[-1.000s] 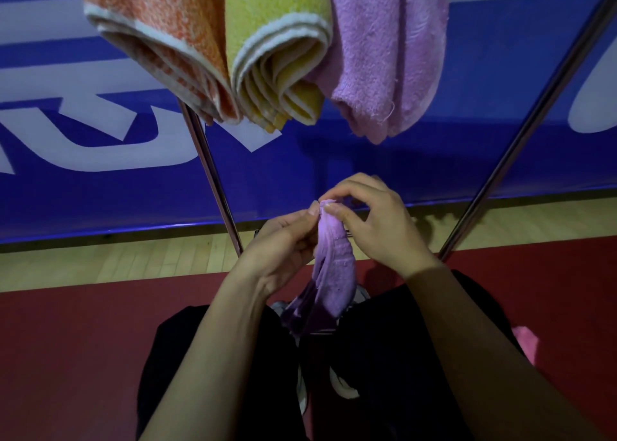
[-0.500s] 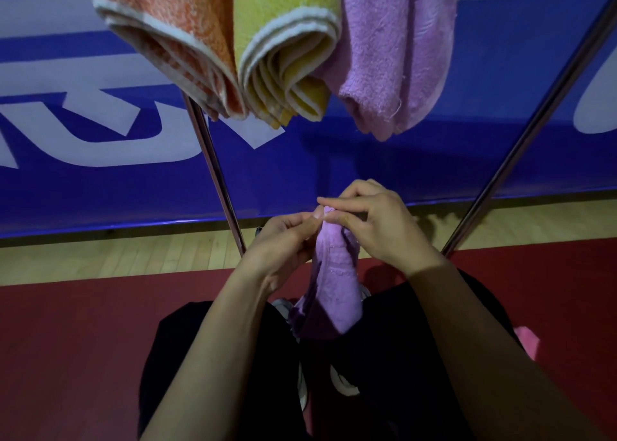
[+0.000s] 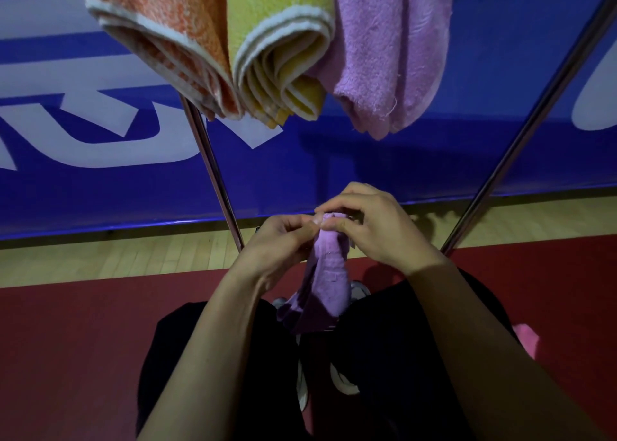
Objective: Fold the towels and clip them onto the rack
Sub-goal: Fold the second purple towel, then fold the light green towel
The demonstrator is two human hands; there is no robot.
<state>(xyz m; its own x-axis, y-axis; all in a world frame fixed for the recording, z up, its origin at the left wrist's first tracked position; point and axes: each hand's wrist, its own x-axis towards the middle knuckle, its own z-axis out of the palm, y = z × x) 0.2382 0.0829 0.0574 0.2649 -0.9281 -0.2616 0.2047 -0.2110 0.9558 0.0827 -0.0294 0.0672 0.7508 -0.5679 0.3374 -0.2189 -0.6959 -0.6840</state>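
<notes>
below the rack: three folded towels (image 3: 267, 46) already hang
left hand (image 3: 277, 243): pinches purple towel (image 3: 329, 273) top, matching edges
right hand (image 3: 377, 227): pinches same edge, steadying the fold

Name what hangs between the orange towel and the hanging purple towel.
In the head view, a folded yellow towel hangs between the orange towel and the hanging purple towel, touching both.
</notes>
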